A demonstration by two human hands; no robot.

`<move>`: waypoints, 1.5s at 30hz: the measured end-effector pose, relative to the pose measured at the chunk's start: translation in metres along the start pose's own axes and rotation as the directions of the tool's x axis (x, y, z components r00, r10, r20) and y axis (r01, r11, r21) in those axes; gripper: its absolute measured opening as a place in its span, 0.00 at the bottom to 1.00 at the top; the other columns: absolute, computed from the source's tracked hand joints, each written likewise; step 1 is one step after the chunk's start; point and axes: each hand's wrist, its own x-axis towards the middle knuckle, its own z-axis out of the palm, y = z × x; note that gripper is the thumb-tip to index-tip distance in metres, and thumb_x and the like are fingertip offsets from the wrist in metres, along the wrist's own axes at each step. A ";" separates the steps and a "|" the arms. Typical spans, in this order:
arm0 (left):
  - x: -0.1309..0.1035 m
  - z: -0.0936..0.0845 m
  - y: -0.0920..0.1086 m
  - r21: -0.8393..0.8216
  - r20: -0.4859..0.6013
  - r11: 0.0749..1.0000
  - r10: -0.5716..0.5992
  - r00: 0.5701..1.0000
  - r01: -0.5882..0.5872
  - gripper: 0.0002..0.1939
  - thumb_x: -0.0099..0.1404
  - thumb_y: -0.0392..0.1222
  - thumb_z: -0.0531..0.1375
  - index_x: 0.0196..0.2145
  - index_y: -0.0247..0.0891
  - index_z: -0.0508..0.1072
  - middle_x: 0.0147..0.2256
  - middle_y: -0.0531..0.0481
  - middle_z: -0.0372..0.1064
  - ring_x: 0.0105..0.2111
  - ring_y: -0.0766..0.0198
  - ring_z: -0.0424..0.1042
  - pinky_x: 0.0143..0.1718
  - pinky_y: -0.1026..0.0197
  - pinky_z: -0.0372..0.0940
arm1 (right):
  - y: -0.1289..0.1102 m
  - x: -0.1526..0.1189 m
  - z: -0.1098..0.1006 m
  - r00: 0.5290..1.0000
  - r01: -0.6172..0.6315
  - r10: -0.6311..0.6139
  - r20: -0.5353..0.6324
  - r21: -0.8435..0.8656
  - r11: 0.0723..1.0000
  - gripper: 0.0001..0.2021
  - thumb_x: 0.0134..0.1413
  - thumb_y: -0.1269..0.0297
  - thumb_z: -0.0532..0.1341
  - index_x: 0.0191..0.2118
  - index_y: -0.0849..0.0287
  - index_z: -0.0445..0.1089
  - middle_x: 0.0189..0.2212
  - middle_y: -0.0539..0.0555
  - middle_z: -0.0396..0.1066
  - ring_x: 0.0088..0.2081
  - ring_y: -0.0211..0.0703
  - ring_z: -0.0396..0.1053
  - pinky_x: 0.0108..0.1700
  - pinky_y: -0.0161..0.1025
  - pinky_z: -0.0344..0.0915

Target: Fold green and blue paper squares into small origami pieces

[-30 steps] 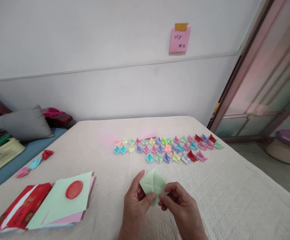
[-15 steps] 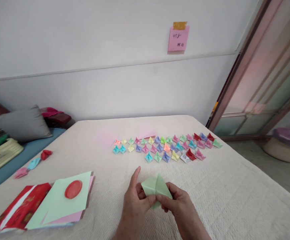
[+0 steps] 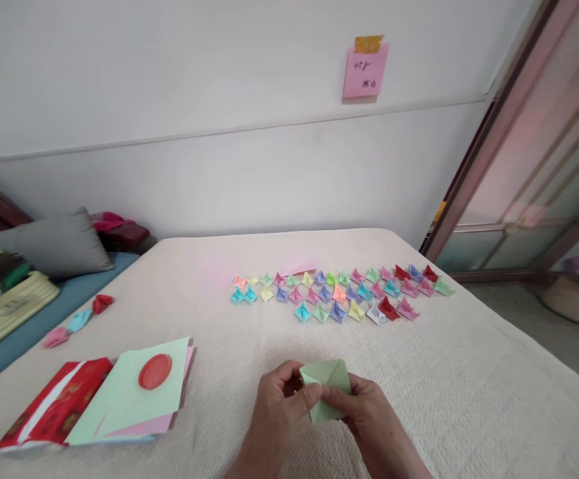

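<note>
Pinched between left hand (image 3: 278, 399) and right hand (image 3: 369, 406): pale green folded paper (image 3: 336, 374), neither hand nearer. Roughly square in outline, no clear long axis; tilted, near face toward wearer. Lying beyond, well apart: rows of small folded paper shapes (image 3: 338, 313) on cloth cover (image 3: 229, 359). Grip closed to paper's thickness on both sides, thumb tips together near middle; fingertips behind hidden, cannot tell exact placement.

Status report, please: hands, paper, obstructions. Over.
Left hand and right hand both gripping green paper. Paper creased. Nothing visibly blocking; folded shapes lie beyond.
</note>
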 end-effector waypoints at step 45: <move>0.002 -0.006 -0.002 -0.017 -0.147 0.993 -0.122 0.982 0.121 0.11 0.57 0.44 0.60 0.22 0.36 0.66 0.20 0.56 0.59 0.21 0.69 0.57 0.25 0.65 0.53 | 0.003 0.008 -0.008 0.985 0.110 -0.161 -0.059 -0.503 0.858 0.16 0.47 0.57 0.60 0.16 0.56 0.58 0.13 0.45 0.57 0.17 0.34 0.53 0.22 0.36 0.48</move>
